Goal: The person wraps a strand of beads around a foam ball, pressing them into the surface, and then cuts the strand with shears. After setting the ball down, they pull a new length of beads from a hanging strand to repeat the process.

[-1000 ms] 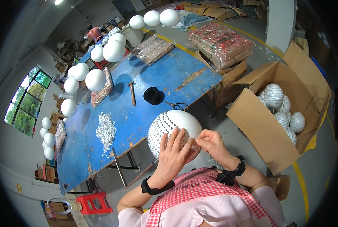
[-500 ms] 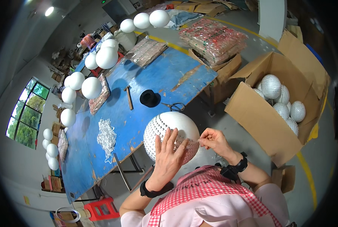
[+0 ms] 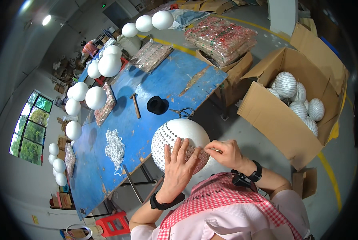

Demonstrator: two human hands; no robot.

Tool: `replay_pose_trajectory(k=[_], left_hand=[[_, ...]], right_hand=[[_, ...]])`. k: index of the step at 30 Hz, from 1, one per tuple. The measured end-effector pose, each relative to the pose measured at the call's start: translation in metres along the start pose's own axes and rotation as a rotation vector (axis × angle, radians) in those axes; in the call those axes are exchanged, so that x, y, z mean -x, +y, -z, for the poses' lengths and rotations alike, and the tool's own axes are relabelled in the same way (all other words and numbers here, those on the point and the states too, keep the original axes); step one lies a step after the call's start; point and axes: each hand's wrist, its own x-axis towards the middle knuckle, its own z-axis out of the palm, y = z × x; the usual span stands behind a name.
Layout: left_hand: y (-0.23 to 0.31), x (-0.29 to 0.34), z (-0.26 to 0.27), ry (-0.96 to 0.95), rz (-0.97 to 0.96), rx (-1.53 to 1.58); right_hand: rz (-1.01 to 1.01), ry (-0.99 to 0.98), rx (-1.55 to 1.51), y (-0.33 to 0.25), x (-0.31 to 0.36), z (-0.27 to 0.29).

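In front of my body is a large white ball [image 3: 191, 129], its left and lower parts covered with rows of silver beads. My left hand [image 3: 178, 167] lies on its near side, fingers stretched out and spread over the beaded rows. At the ball's right edge my right hand [image 3: 226, 154] is closed in a pinch, thumb against forefinger. What sits between those fingertips is too small to make out. The underside of the ball is hidden. On the blue table [image 3: 163, 82] beyond lies a heap of silver-white bead strands [image 3: 115, 149].
A black pot-like holder [image 3: 157, 105], scissors [image 3: 183, 113] and a hammer [image 3: 135, 105] lie on the table. Plain white balls [image 3: 95, 98] stand in rows along its left and far sides. At the right, an open carton [image 3: 281, 124] holds several beaded balls [image 3: 286, 85].
My right hand has moved slightly left, closer to the ball, and turned a little with its pinch kept. The left hand stays spread on the ball. The whole view has shifted slightly.
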Motion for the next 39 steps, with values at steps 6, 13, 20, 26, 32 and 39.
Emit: replay_pose_trajectory(k=[6, 13, 20, 26, 32, 39], left_hand=[[0.0, 0.001, -0.002, 0.008, 0.018, 0.021], [-0.001, 0.0, -0.003, -0.005, 0.005, 0.016], [-0.005, 0.002, -0.002, 0.023, 0.045, 0.03], [-0.009, -0.005, 0.005, -0.033, 0.079, 0.103], [-0.007, -0.006, -0.001, 0.0, 0.05, 0.092], [-0.004, -0.01, 0.003, -0.082, 0.074, 0.112]], right_hand=[[-0.797, -0.202, -0.89, -0.004, -0.011, 0.01], [-0.843, -0.296, -0.71, 0.021, 0.0, 0.002], [-0.699, -0.199, -0.689, 0.049, 0.02, 0.002], [-0.571, -0.229, -0.724, 0.047, 0.025, 0.007], [-0.601, -0.324, -0.763, 0.047, 0.028, 0.011], [-0.767, -0.549, -1.138, 0.043, 0.023, 0.022]])
